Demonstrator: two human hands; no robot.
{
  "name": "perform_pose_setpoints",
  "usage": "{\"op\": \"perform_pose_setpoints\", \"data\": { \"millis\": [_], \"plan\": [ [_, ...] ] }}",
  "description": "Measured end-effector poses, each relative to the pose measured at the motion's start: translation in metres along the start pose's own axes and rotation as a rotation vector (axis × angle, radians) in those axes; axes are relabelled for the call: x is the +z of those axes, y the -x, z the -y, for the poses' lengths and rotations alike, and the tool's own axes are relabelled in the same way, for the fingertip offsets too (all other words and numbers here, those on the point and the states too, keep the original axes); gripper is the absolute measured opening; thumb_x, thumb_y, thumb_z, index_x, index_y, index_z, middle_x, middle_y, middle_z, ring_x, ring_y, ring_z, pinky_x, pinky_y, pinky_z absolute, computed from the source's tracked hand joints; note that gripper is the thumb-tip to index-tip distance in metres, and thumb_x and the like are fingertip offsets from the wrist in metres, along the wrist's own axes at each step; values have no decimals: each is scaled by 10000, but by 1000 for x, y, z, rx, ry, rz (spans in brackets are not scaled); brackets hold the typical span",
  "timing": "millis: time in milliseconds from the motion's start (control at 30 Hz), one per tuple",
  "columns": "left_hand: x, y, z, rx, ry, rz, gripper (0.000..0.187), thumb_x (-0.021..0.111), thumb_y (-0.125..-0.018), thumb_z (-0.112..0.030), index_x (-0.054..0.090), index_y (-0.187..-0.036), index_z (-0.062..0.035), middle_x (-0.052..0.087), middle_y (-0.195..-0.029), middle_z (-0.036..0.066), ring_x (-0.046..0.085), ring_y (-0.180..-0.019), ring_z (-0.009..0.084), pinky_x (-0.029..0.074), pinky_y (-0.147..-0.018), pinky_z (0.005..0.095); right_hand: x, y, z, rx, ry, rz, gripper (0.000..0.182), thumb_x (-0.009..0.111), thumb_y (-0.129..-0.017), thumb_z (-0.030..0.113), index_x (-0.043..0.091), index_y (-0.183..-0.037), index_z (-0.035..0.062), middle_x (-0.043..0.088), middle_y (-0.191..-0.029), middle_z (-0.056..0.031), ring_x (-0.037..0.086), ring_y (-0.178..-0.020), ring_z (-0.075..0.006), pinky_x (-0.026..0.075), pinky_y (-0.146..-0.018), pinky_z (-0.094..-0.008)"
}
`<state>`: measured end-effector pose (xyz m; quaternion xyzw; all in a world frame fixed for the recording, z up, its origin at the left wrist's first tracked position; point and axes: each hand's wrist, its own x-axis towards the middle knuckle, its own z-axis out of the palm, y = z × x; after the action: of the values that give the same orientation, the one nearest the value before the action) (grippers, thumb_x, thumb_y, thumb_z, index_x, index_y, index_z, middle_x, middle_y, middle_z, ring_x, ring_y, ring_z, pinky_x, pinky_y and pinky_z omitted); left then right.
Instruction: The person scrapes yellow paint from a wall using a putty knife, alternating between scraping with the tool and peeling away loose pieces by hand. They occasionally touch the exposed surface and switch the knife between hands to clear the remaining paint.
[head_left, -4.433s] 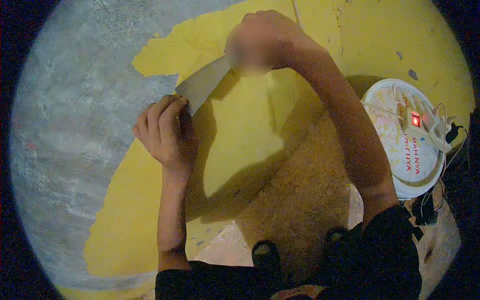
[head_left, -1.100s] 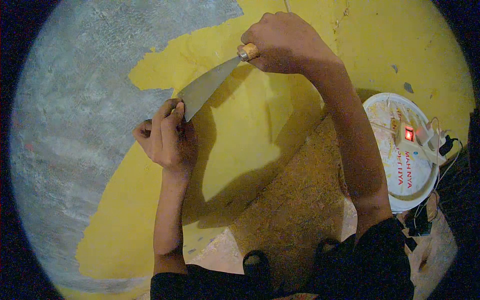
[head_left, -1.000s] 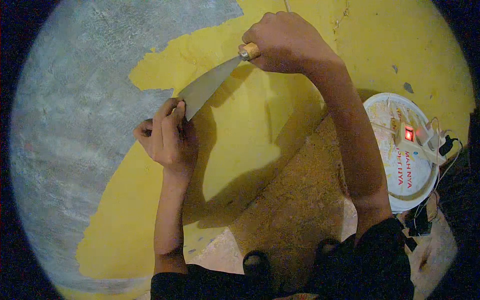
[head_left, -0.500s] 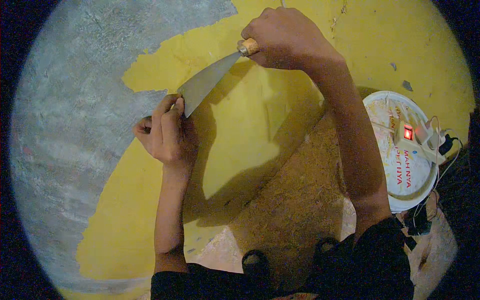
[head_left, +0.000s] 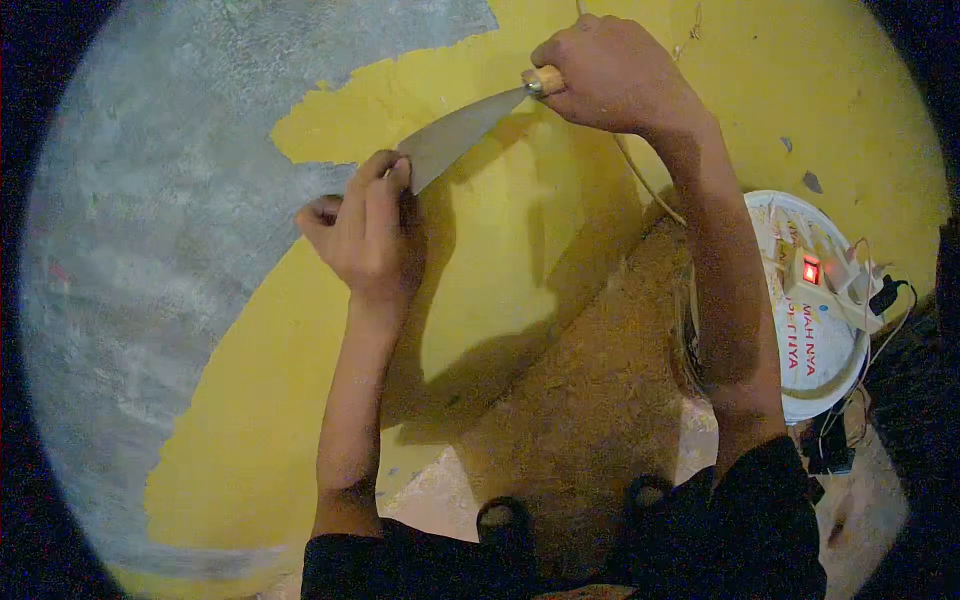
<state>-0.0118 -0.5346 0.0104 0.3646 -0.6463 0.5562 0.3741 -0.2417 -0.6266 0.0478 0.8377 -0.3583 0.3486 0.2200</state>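
A putty knife [head_left: 462,138] with a broad metal blade and a short wooden handle is held in front of a wall of yellow paint [head_left: 480,250] and bare grey surface [head_left: 170,180]. My right hand [head_left: 625,78] is closed round the handle, at the upper middle of the head view. At the blade's wide end, the fingers of my left hand [head_left: 370,225] are closed on its corner, lower and to the left. The blade slants between my hands, and both arms cast shadows on the yellow paint. A ragged edge divides the yellow from the grey.
To the right stands a round white-lidded bucket [head_left: 800,385] with red lettering. On it lies a power strip [head_left: 840,290] with a lit red switch, a plug and cables. A brown floor and my sandals [head_left: 503,520] show below. Paint flakes [head_left: 812,182] dot the yellow surface.
Both hands and the putty knife have shifted right and slightly up in view. The blade is tilted flatter. More of a thin cord shows behind my right forearm.
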Motion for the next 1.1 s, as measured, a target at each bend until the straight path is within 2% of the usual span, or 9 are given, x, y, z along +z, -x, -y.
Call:
{"op": "perform_pose_setpoints", "data": {
  "millis": [267, 500, 667, 733, 833, 900, 933, 1000, 1100],
  "plan": [
    [7, -9, -6, -59, 16, 1, 187, 650, -657, -29, 587, -801, -131, 639, -848, -36, 519, -680, 131, 310, -662, 313, -20, 8, -5, 104, 36, 141, 195, 547, -711, 273, 565, -660, 85, 574, -673, -155, 569, -693, -354, 456, -629, -462],
    [-39, -15, 26, -47, 106, 30, 279, 680, -596, -44, 602, -847, -136, 639, -908, -18, 521, -780, 204, 351, -749, 342, -12, 28, 25, -160, -422, 157, 245, 515, -834, 334, 532, -849, 90, 557, -687, -172, 557, -688, -372, 435, -615, -453],
    [-70, -15, 44, -25, 138, 141, 216, 650, -658, -12, 582, -846, -95, 641, -919, 17, 522, -763, 230, 375, -755, 330, 17, 72, 96, 8, -716, 221, 292, 516, -860, 348, 513, -815, 59, 523, -625, -148, 524, -533, -320, 413, -506, -397],
    [-73, -9, 46, -18, 150, 147, 191, 641, -685, -11, 574, -850, -80, 640, -905, 30, 524, -748, 242, 389, -731, 320, 23, 96, 126, 393, -1040, 212, 284, 551, -856, 321, 499, -782, 52, 482, -555, -90, 486, -466, -192, 395, -458, -328],
    [-73, 4, 31, -207, 396, 77, 142, 636, -751, -45, 552, -866, -46, 625, -827, 68, 530, -700, 218, 413, -655, 298, 38, 119, 149, 623, -1249, 324, 265, 583, -850, 299, 503, -762, 63, 453, -525, -20, 447, -463, -87, 376, -433, -272],
    [-82, 1, 7, -535, 581, 272, 147, 617, -795, -74, 528, -887, -4, 596, -751, 98, 528, -664, 170, 423, -604, 290, 38, 123, 156, 651, -1330, 322, 269, 587, -845, 314, 518, -806, 58, 492, -546, -28, 491, -473, -103, 414, -442, -281],
    [-84, -3, 1, -535, 578, 271, 147, 617, -795, -74, 528, -887, -4, 596, -751, 98, 528, -664, 170, 423, -604, 290, 38, 124, 158, 681, -1414, 318, 283, 591, -839, 329, 532, -850, 52, 531, -566, -36, 536, -484, -120, 452, -451, -290],
    [-89, -8, -8, -803, 712, 622, 212, 569, -858, -175, 509, -906, 23, 560, -695, 99, 519, -641, 128, 425, -594, 279, 36, 121, 163, 708, -1497, 308, 273, 589, -844, 317, 525, -847, 51, 524, -567, -27, 530, -484, -109, 446, -446, -273],
    [-81, -2, -13, -1060, 933, 852, 311, 520, -891, -277, 499, -932, 31, 557, -688, 96, 516, -630, 111, 420, -584, 257, 29, 114, 170, 773, -1631, 279, 231, 580, -859, 269, 502, -844, 52, 490, -549, -5, 486, -457, -85, 409, -417, -241]
  ]
}}
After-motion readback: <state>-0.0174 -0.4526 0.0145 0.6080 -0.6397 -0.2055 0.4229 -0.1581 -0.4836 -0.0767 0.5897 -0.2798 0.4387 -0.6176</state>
